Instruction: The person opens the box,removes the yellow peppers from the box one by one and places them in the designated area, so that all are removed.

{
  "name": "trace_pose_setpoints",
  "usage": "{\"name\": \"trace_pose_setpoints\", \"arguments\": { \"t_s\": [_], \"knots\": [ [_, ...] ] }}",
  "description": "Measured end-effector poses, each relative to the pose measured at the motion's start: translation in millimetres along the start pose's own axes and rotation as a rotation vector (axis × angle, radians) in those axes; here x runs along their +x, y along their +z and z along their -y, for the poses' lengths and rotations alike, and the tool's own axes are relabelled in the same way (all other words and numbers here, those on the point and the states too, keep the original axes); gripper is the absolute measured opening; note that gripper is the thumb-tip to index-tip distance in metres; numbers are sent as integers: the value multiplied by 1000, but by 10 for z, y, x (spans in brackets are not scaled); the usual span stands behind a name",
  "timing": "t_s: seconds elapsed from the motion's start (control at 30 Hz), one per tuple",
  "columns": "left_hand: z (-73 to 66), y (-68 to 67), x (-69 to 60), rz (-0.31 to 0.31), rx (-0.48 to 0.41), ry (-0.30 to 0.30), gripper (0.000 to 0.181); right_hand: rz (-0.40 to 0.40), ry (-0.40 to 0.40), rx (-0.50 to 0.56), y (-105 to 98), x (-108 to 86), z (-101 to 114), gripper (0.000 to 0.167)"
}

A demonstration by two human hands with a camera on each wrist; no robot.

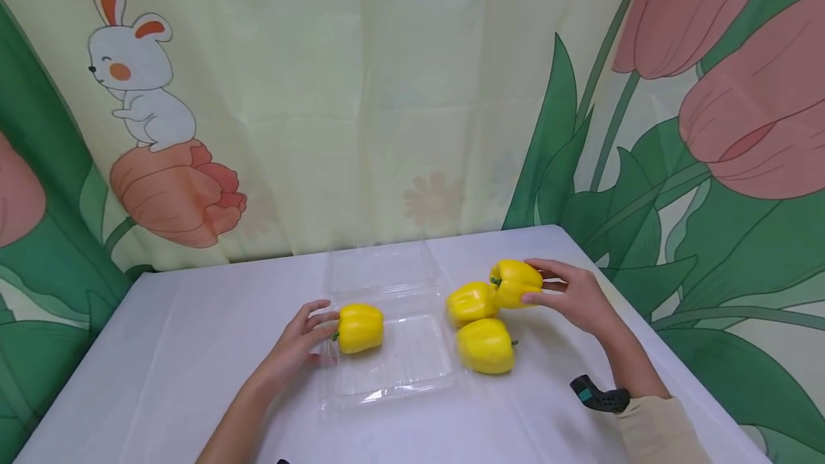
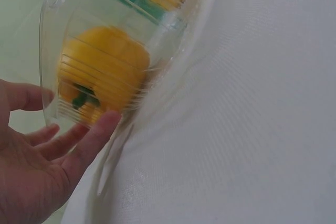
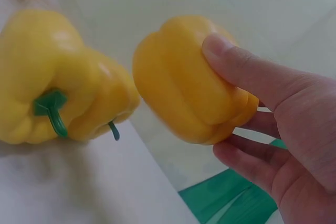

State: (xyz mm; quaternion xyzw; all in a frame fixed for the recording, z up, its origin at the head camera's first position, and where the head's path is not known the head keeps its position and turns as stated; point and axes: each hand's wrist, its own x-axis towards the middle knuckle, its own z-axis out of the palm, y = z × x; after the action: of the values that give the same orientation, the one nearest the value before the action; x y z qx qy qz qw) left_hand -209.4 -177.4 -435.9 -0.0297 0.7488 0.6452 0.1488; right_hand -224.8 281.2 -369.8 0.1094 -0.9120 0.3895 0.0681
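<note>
My right hand point(image 1: 573, 293) holds a yellow bell pepper point(image 1: 515, 283) just above the table, its thumb on one side and fingers on the other, as the right wrist view also shows. Below and left of it sit two more yellow peppers, a rear one point(image 1: 472, 303) and a front one point(image 1: 486, 346) with a green stem. A clear plastic clamshell container point(image 1: 412, 349) lies with its lid point(image 1: 380, 268) folded back. Inside its left part is one yellow pepper point(image 2: 102, 66), stem leftward. My left hand point(image 1: 298, 335) grips the container's left side, fingers around the wall.
A white cloth covers the table point(image 1: 193, 349). Behind it hangs a curtain point(image 1: 387, 106) printed with a rabbit and tulips. The table's right edge runs close to the right forearm, which wears a dark wrist strap point(image 1: 599, 395).
</note>
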Motion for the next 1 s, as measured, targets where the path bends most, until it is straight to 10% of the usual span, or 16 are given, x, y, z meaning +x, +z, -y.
{"name": "trace_pose_setpoints", "arguments": {
  "t_s": [1.0],
  "knots": [
    [4, -3, 8, 3, 20, 4, 56, 93, 132, -69, -28, 166, -467, 75]
  ]
}}
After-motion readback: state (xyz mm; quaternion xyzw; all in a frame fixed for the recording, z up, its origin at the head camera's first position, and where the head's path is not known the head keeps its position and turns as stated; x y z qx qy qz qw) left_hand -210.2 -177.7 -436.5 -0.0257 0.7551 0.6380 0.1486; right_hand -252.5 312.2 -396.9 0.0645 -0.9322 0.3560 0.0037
